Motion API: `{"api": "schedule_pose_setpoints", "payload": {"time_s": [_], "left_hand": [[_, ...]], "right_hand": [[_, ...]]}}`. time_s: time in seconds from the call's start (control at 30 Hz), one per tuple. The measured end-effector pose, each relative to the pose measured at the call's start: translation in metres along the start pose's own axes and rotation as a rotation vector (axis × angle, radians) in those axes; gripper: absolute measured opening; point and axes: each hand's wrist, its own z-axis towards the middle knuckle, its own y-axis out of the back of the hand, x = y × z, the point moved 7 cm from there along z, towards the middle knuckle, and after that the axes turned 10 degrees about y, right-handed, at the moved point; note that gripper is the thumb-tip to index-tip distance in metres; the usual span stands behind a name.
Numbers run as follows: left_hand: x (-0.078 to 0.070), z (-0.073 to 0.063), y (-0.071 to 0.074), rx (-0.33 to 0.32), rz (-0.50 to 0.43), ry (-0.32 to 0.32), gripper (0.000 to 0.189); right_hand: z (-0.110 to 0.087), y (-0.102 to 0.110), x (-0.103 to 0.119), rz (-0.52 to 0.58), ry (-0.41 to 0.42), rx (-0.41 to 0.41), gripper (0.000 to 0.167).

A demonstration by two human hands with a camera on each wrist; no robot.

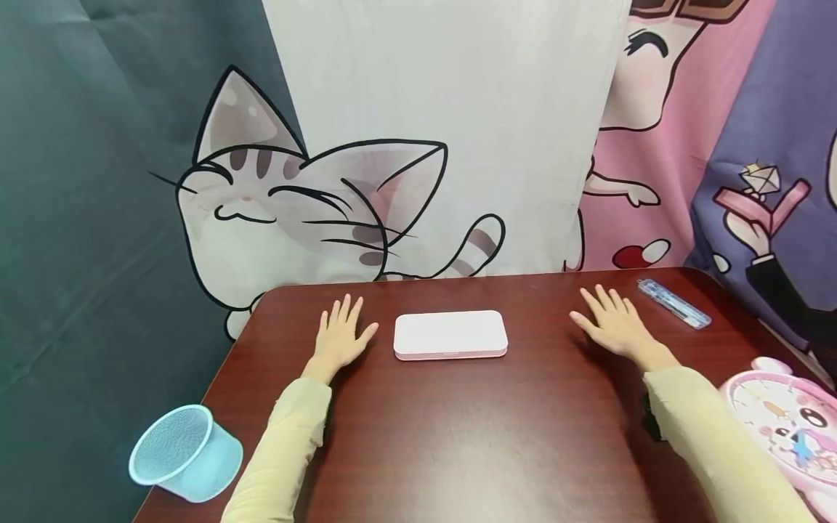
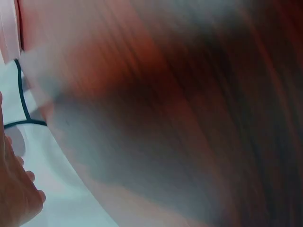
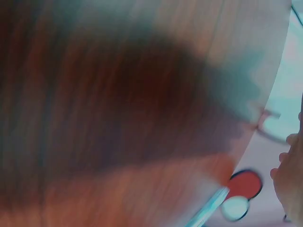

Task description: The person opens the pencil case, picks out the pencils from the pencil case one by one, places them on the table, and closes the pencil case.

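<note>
With fingers spread and straight, my left hand (image 1: 338, 340) is over the left part of the brown table (image 1: 477, 428), holding nothing. A flat white case (image 1: 450, 334) with a pink lower edge and rounded corners lies closed just to its right. My right hand (image 1: 617, 330), fingers also spread and bare, is on the other side of that case. Nearest to it is a slim, clear blue plastic pack (image 1: 673, 303). The left wrist view catches only part of the left hand (image 2: 19, 194) at its edge; the right wrist view likewise shows part of the right hand (image 3: 289, 182).
A light blue mesh basket (image 1: 212, 465) stands at the table's left edge. Near the right edge lies a pink cartoon clock (image 1: 785, 414), partly behind the right sleeve. Behind the table hangs a cloth backdrop (image 1: 451, 73) printed with a cat and other figures.
</note>
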Motion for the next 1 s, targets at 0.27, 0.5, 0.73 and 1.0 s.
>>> {"api": "schedule_pose_setpoints", "payload": {"time_s": [0.27,0.5,0.73,1.0], "left_hand": [[-0.028,0.002,-0.007,-0.013,-0.051,-0.072,0.067],[-0.053,0.003,-0.012,-0.005,-0.082,-0.159,0.067],[-0.071,0.001,-0.019,0.043,-0.054,-0.213,0.069],[-0.084,-0.003,-0.026,0.194,-0.057,-0.289,0.083]], "right_hand": [[0.036,-0.018,0.060,0.000,0.105,-0.038,0.070],[0.059,-0.032,0.116,-0.032,0.238,-0.037,0.063],[0.070,-0.047,0.157,-0.009,0.334,-0.013,0.066],[0.073,-0.068,0.186,-0.098,0.438,0.092,0.078]]}}
